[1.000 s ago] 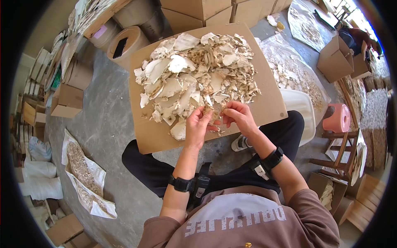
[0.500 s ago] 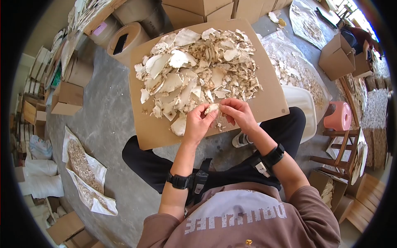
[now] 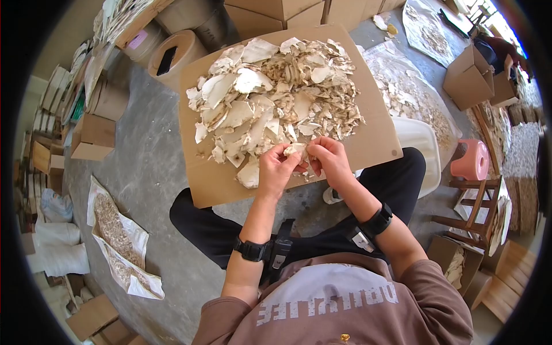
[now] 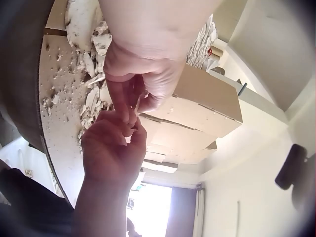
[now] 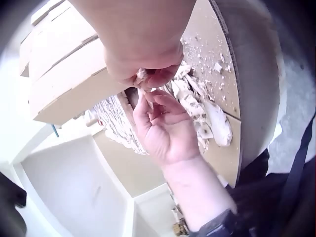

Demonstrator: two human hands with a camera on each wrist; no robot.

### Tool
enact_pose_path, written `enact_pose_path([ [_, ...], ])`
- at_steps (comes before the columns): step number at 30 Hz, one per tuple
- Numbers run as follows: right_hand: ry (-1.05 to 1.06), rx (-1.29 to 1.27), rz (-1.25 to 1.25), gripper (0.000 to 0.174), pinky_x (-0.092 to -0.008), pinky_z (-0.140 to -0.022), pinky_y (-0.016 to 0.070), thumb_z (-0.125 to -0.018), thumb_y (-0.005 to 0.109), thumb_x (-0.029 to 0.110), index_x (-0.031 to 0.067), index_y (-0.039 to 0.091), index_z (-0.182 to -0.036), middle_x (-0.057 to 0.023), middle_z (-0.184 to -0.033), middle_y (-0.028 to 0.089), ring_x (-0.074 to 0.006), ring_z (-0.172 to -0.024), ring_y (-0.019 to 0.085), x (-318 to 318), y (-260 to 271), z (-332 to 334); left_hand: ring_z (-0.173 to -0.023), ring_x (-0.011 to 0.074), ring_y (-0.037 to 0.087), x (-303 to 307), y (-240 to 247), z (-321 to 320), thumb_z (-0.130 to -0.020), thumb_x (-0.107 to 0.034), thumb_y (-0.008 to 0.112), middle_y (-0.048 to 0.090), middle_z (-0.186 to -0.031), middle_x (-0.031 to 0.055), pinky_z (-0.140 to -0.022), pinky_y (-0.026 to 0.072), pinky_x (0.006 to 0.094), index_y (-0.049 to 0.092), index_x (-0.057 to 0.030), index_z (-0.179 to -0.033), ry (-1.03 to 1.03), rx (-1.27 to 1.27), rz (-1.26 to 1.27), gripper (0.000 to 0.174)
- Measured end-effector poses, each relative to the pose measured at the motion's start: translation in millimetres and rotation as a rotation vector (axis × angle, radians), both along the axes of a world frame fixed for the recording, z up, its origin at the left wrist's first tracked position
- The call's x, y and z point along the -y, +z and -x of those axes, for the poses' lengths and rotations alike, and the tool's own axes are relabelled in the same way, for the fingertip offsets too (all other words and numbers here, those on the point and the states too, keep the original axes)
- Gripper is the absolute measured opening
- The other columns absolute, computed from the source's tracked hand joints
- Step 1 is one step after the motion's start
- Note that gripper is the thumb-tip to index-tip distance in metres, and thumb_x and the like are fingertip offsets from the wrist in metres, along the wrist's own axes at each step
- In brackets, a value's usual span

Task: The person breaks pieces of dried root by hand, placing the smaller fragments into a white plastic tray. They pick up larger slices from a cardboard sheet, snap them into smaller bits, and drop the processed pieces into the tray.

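Note:
A cream-coloured dried flake [image 3: 295, 149] is pinched between the thumb and fingers of my left hand [image 3: 275, 171], over the near edge of a cardboard sheet [image 3: 374, 146]. My right hand [image 3: 332, 164] pinches the right end of the same flake, its thumb and forefinger bent together. In both wrist views the fingertips of the two hands meet, largely hiding the flake. Just beyond the hands, a broad heap of similar flakes [image 3: 247, 115] covers much of the sheet, pale and large on the left, browner and smaller on the right.
A translucent tub [image 3: 422, 144] stands right of the sheet, near a pink stool [image 3: 470, 161]. Plastic sheeting [image 3: 397, 69] with more flakes lies beyond. On the left, a phone [image 3: 167, 60] rests on a drum [image 3: 187, 49]. Cardboard boxes [image 3: 270, 14] line the far side.
A second ago the hands were slightly apart, low over the heap's near edge. They have since come together, with the pale flake now showing between them. The right fingers have shifted slightly on its end.

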State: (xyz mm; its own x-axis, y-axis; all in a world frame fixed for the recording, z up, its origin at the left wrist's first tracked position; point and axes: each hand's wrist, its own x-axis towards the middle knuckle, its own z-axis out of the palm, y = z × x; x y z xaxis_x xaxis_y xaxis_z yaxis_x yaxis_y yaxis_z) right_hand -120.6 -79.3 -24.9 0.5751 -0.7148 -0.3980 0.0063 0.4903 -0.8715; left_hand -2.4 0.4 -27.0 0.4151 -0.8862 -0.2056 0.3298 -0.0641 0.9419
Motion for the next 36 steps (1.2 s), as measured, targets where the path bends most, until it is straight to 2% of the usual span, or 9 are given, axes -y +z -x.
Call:
enact_pose_path([
  [7,-0.124,0.369,-0.490,0.012,-0.0181,-0.037,0.0289,-0.079,0.049,0.014,0.0040,0.050,-0.074,-0.0009,-0.062,0.048,-0.0070,-0.048,0.042,-4.8,-17.0,-2.3,-0.057,0.0125,0.058,0.4,2.2,-8.1,-0.076,-0.005,0.059,0.059,-0.072,0.0060,-0.050,0.0489,0.0229,0.056,-0.0015,-0.085,-0.074,-0.363,-0.016,0.010],
  [9,-0.105,0.836,-0.834,0.008,-0.0193,-0.038,0.0278,-0.077,0.050,0.011,0.0058,0.048,-0.072,-0.0015,-0.066,0.049,-0.0071,-0.050,0.040,11.8,-28.1,3.3,-0.055,0.0119,0.056,-1.6,3.9,-13.0,-0.075,-0.005,0.059,0.058,-0.071,0.0044,-0.048,0.0476,0.0220,0.056,-0.0040,-0.083,-0.137,-0.404,-0.010,0.009],
  [10,-0.149,0.877,-0.850,0.007,-0.0210,-0.039,0.0289,-0.076,0.050,0.012,0.0068,0.047,-0.072,-0.0036,-0.069,0.050,-0.0088,-0.050,0.040,20.1,-28.6,7.1,-0.054,0.0110,0.055,-4.9,6.9,-13.6,-0.074,-0.006,0.060,0.058,-0.070,0.0037,-0.049,0.0456,0.0205,0.057,-0.0045,-0.080,-0.157,-0.410,-0.023,0.007],
  [13,-0.201,0.510,-0.561,0.009,-0.0227,-0.039,0.0301,-0.077,0.048,0.015,0.0070,0.047,-0.073,-0.0059,-0.069,0.050,-0.0116,-0.050,0.041,21.9,-11.8,13.7,-0.054,0.0094,0.053,-9.5,-1.9,-20.9,-0.073,-0.007,0.061,0.057,-0.068,0.0027,-0.050,0.0427,0.0179,0.058,-0.0045,-0.079,-0.164,-0.254,-0.029,0.007],
  [17,0.107,0.554,-0.409,0.011,-0.0239,-0.038,0.0309,-0.076,0.044,0.017,0.0069,0.047,-0.079,-0.0086,-0.073,0.053,-0.0140,-0.050,0.043,12.2,-3.9,16.5,-0.055,0.0083,0.054,-4.3,2.6,-13.1,-0.073,-0.004,0.062,0.057,-0.067,0.0012,-0.053,0.0428,0.0177,0.060,-0.0013,-0.087,0.033,0.111,-0.014,0.014],
  [21,0.130,0.491,-0.393,0.014,-0.0216,-0.038,0.0301,-0.076,0.043,0.015,0.0061,0.051,-0.084,-0.0070,-0.075,0.053,-0.0112,-0.049,0.043,3.5,3.3,11.2,-0.061,0.0076,0.055,-2.9,11.1,-6.9,-0.072,0.001,0.061,0.056,-0.072,0.0012,-0.056,0.0444,0.0194,0.061,0.0002,-0.089,0.096,0.348,0.061,0.017],
  [26,0.139,0.305,-0.330,0.017,-0.0186,-0.037,0.0280,-0.082,0.049,0.022,0.0052,0.052,-0.085,-0.0037,-0.071,0.052,-0.0087,-0.048,0.043,-1.2,14.6,10.1,-0.072,0.0142,0.057,-4.5,18.5,-10.6,-0.064,0.009,0.060,0.054,-0.084,0.0055,-0.061,0.0468,0.0235,0.064,-0.0034,-0.083,0.132,1.040,0.311,0.023],
  [33,0.153,0.199,-0.164,0.011,-0.0182,-0.037,0.0260,-0.079,0.061,0.014,0.0053,0.055,-0.079,0.0035,-0.057,0.047,-0.0031,-0.044,0.038,-5.1,15.8,11.0,-0.072,0.0180,0.058,-1.9,24.9,-5.1,-0.065,0.011,0.056,0.055,-0.091,0.0070,-0.061,0.0484,0.0260,0.060,-0.0054,-0.093,0.182,1.149,0.354,0.033],
  [36,0.055,0.240,-0.126,0.011,-0.0182,-0.037,0.0260,-0.079,0.061,0.016,0.0064,0.056,-0.078,0.0039,-0.055,0.045,-0.0032,-0.043,0.038,-2.2,12.9,12.8,-0.076,0.0118,0.057,2.6,19.5,-1.3,-0.081,0.000,0.051,0.057,-0.097,0.0063,-0.065,0.0485,0.0242,0.055,0.0009,-0.103,0.185,0.445,0.243,0.022],
])
